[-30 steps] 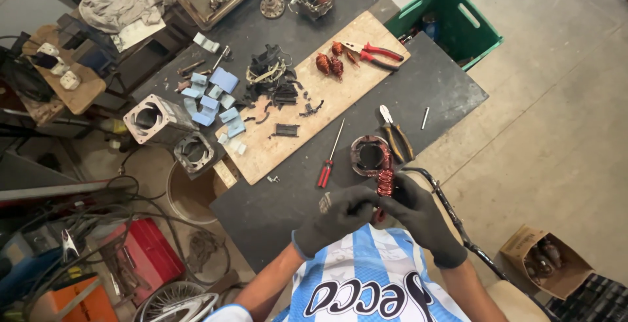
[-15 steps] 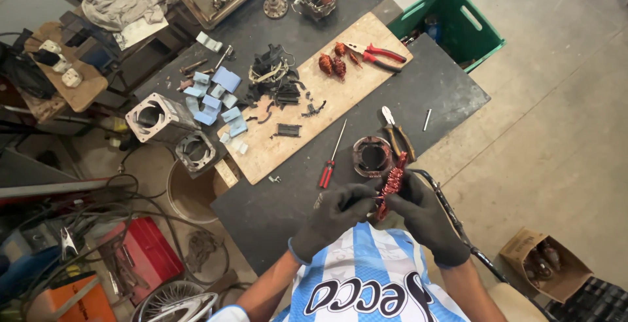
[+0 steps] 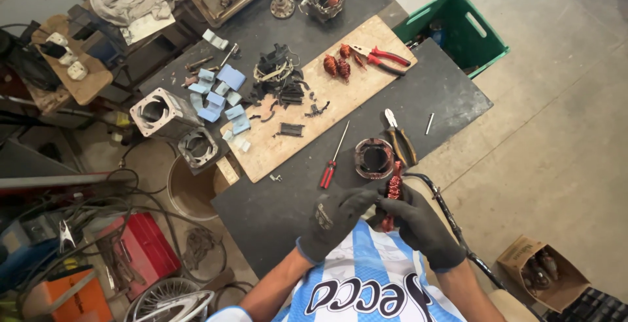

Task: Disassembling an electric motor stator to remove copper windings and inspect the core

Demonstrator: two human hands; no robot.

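Copper-wire coil sits between both gloved hands, held up over the near edge of the bench, close to the person's chest. It stands roughly upright, reddish windings showing above the fingers.

Change since 1 s ago: the hands were lower and tighter together around the coil; now the left hand has slid a little outward and the coil's upper end shows more clearly. The grasp itself has held throughout. Judgement: the work on the coil is in mid-handling, not at a set-down.

Left grip: closed on the lower part of the coil, fingers curled. Right hand: grip also closed on the coil from the other side; how tight, cannot tell under the gloves.

Just beyond the coil on the bench: 1 round stator ring, with dark-handled pliers touching or just beside it. A red-handled screwdriver lies beside the ring toward the wooden board. On the board: 2 more copper coils, red-handled pliers, black scraps. Green crate off the far right corner.
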